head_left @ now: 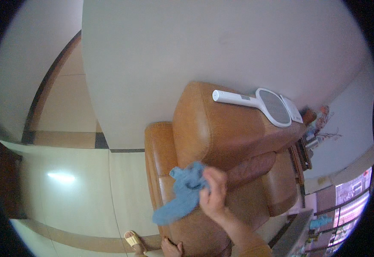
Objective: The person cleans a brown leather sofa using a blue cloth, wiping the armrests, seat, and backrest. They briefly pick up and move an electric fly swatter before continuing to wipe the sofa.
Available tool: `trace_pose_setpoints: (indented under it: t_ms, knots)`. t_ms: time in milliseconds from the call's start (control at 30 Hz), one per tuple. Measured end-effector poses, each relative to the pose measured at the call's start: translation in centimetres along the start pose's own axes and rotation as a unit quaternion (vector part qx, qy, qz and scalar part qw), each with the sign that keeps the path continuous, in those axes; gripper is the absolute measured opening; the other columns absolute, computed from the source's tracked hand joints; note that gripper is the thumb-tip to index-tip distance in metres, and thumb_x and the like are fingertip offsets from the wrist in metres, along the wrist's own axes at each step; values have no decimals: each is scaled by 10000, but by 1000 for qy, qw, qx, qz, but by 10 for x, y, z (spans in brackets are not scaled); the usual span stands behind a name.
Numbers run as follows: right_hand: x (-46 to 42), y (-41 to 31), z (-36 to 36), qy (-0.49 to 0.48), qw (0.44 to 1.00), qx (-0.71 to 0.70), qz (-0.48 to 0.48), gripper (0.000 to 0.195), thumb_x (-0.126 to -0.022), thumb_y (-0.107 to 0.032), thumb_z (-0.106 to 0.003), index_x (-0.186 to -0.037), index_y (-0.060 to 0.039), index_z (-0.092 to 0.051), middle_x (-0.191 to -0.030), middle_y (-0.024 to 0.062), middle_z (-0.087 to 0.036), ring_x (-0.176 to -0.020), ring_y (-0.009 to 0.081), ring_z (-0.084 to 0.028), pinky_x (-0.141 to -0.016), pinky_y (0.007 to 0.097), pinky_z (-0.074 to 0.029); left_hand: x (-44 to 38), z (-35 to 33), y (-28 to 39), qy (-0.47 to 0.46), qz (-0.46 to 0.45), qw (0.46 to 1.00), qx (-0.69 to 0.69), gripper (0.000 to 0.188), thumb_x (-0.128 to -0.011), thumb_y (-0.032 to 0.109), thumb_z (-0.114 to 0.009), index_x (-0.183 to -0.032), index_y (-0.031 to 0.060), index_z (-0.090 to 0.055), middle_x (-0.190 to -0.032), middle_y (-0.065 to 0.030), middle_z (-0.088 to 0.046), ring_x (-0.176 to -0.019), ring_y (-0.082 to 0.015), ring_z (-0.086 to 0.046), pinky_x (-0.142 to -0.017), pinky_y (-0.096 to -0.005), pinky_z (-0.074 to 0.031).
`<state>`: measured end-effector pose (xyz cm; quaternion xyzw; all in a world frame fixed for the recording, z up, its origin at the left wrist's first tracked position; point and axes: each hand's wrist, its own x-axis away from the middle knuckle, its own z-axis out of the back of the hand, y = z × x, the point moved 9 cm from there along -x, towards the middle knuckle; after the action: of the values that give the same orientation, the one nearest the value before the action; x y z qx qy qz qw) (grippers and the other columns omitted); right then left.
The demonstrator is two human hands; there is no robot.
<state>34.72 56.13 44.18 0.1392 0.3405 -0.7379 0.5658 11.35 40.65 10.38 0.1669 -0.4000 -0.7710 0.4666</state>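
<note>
My right hand [214, 191] grips a blue cloth [182, 199] that hangs bunched over a brown leather sofa [203, 231]. One end of the cloth trails toward the sofa's front edge; blur hides its exact shape. At the bottom of the picture, my left hand [171, 248] rests on the edge of the sofa seat, thumb apart from the fingers, with nothing seen in it. A white electric mosquito swatter [251, 102] lies along the top of the sofa's padding, beyond both hands.
A flat white object [291, 108] lies beside the swatter's head. The sofa backs onto a pale wall [174, 48]. A foot in a yellow slipper [131, 238] stands on the tiled floor [78, 199]. Dried flowers [323, 119] and windows [350, 202] appear at the right.
</note>
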Motion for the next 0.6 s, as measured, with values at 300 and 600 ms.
trace_pose_setpoints:
  t_ms: [300,600]
  knots:
    - [-86,30,-40,-103,958,264,50,482,-826,-266,-616,-1222,-8,-526,-1376,200,-379,-1323,380,-267,-1072,567,-172,-98,19,39,124,164,978,-32,720,-754,326,-647,-1294,-53,-360,-1249,-253,-442,-1122,-425,-430,-984,-482,-308]
    - [-230,95,-93,-126,961,241,42,292,-841,-193,-518,-1013,22,-615,-1079,173,-535,-1074,327,-471,-946,472,-346,-107,20,49,148,194,970,-15,699,-758,325,-618,-1287,-59,-371,-1228,-271,-447,-1125,-433,-425,-959,-500,-322]
